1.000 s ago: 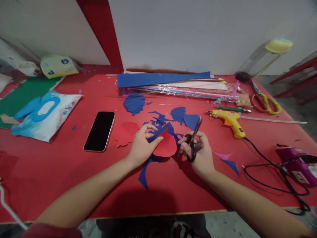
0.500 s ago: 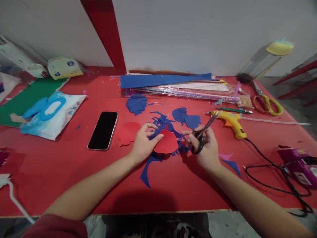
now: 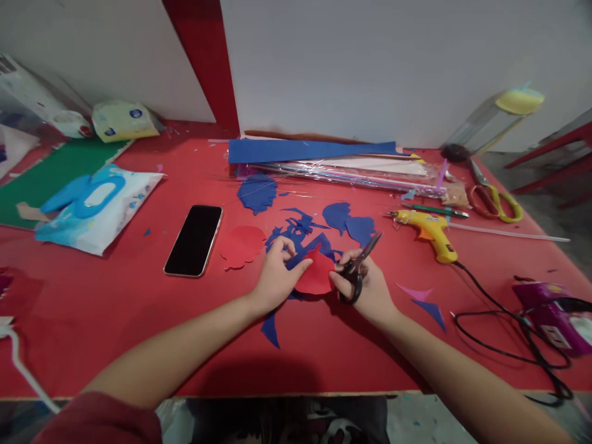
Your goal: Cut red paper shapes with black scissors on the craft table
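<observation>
red cutout (image 3: 316, 275), between left hand (image 3: 275, 276) and right hand (image 3: 371, 288) with scissors (image 3: 359, 263)

The red cutout (image 3: 317, 277) is looking like matt, smooth paper or foam sheet, and the blue scraps (image 3: 271, 332) around it are showing a similarly dull finish. The scissors (image 3: 368, 249) are pairing dark metal blades with black plastic-looking handles. At left, the phone (image 3: 194, 240) is presenting a glossy black face; farther left, the white-and-blue packet (image 3: 105, 219) is showing slick plastic film. On the far side, clear wrappers (image 3: 342, 175) are glinting, crinkled and glossy.
</observation>
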The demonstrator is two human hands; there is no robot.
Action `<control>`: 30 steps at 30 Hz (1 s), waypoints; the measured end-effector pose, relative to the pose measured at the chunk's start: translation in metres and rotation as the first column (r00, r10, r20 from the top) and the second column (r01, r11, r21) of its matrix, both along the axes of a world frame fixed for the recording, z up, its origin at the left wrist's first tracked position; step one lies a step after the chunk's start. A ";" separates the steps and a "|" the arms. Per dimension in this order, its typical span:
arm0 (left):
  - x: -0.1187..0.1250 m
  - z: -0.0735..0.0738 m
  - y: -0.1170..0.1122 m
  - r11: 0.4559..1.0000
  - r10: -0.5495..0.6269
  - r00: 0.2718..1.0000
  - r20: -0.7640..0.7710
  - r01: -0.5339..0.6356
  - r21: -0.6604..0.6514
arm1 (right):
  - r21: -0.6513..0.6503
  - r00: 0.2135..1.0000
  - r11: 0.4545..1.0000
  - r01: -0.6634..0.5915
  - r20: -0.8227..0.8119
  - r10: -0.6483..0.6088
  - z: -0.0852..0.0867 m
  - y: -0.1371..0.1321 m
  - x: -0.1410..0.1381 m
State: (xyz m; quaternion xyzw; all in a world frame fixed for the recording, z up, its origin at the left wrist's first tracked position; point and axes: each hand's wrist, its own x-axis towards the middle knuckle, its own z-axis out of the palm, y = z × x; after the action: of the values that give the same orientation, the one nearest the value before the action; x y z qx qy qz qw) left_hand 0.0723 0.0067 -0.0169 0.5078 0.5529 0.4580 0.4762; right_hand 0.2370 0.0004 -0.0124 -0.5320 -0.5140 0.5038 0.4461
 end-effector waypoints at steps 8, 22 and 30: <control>-0.001 0.001 0.003 0.998 -0.015 0.999 -0.032 0.018 0.067 | -0.104 0.997 0.991 -0.082 -0.014 0.081 0.003 0.003 0.001; -0.008 -0.001 0.011 0.983 -0.161 0.984 -0.077 0.167 0.071 | -0.037 0.992 0.995 -0.092 0.079 0.095 -0.009 0.007 0.009; -0.010 -0.002 0.011 0.978 -0.192 0.975 -0.116 0.200 0.064 | -0.061 0.990 0.996 -0.068 0.122 0.075 -0.005 0.008 0.008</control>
State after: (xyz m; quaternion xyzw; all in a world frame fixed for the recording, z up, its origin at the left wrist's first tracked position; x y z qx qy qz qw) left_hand 0.0621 0.0179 -0.0190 0.6015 0.5078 0.4008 0.4688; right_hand 0.2450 0.0088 -0.0172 -0.5560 -0.5452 0.4997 0.3794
